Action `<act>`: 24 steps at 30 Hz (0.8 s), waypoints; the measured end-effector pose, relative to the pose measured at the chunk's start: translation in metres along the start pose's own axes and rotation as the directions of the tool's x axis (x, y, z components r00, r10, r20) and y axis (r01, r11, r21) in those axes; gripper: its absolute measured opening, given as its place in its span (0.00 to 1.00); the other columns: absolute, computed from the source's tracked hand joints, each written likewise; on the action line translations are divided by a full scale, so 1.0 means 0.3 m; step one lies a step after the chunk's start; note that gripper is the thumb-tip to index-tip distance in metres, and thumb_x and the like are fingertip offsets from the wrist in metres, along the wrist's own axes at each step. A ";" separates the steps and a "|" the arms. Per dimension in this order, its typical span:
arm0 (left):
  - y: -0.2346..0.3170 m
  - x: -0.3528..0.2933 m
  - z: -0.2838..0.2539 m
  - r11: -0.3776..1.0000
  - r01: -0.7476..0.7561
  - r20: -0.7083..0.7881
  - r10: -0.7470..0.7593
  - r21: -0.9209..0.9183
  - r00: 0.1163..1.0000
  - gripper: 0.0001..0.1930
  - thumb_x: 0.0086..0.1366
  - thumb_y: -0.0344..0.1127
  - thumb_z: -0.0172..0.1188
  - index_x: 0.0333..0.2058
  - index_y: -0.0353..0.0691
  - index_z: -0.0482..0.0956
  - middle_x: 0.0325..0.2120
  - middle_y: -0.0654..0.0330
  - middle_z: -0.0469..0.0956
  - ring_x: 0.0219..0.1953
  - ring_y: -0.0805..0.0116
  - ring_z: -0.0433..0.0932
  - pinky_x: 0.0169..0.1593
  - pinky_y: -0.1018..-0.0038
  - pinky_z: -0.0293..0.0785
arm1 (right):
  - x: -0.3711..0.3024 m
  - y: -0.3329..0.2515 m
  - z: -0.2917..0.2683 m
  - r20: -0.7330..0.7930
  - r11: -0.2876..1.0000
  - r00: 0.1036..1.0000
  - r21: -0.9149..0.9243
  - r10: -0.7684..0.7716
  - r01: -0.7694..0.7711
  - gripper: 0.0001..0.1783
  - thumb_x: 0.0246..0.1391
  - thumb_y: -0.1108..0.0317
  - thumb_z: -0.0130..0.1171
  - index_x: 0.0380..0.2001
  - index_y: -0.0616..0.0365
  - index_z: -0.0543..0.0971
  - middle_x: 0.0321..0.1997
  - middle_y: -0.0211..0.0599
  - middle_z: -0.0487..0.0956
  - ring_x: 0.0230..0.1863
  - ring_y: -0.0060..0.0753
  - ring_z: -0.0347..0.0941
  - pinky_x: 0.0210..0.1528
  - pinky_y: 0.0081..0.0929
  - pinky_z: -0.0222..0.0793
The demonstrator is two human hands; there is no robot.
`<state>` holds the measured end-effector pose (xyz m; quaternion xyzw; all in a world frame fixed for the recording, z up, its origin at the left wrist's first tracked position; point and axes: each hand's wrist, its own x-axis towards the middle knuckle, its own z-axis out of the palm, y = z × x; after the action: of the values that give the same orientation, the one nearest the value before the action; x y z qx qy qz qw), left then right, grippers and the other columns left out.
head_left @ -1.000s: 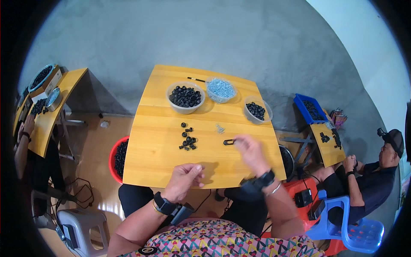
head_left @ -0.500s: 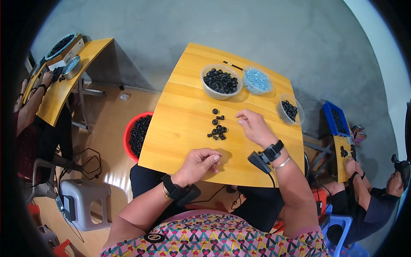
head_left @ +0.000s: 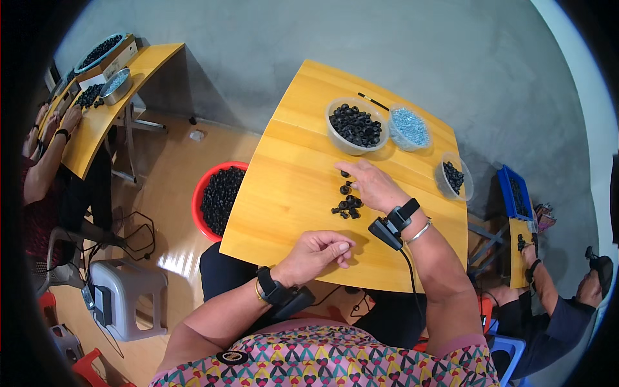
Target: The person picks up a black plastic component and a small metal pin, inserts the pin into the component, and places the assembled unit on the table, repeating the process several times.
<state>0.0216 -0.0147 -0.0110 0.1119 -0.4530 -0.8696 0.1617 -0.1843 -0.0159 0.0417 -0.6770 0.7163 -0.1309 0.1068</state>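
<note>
A loose group of small black ring-shaped pieces (head_left: 349, 204) lies on the yellow wooden table (head_left: 271, 200) in front of me. My right hand (head_left: 377, 187) reaches over the far end of this group. Its index finger stretches out beside a single black piece (head_left: 345, 174), and it seems to touch it; the fingers are apart. Nearer my body, my left hand (head_left: 317, 255) hovers by the table's front edge, thumb and fingers curled together. Whatever may be between those fingertips is hidden.
Toward the back stand a bowl of black pieces (head_left: 356, 127), a tub of light-blue bits (head_left: 409, 128) and a pen (head_left: 373, 100). A smaller tub (head_left: 454, 177) is at the right edge. A red basin (head_left: 205, 226) sits left on the floor. Co-workers sit at side tables.
My right hand has moved left and slightly away from me, onto the far end of the black pieces. The left hand stays curled near the table's front edge. The view has shifted a little.
</note>
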 end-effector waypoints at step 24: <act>-0.009 0.015 0.002 1.000 -0.008 0.001 0.008 0.011 1.000 0.10 0.62 0.30 0.49 0.38 0.30 0.73 0.25 0.60 0.73 0.27 0.76 0.71 0.37 0.76 0.75 | -0.256 0.062 0.005 -0.050 0.955 0.981 0.245 0.186 -0.168 0.22 0.43 0.79 0.53 0.46 0.57 0.68 0.33 0.44 0.72 0.35 0.42 0.70 0.39 0.31 0.66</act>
<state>0.0169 -0.0147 -0.0132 0.1106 -0.4583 -0.8664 0.1645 -0.1968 0.0616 0.0322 -0.5870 0.7564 -0.2308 0.1733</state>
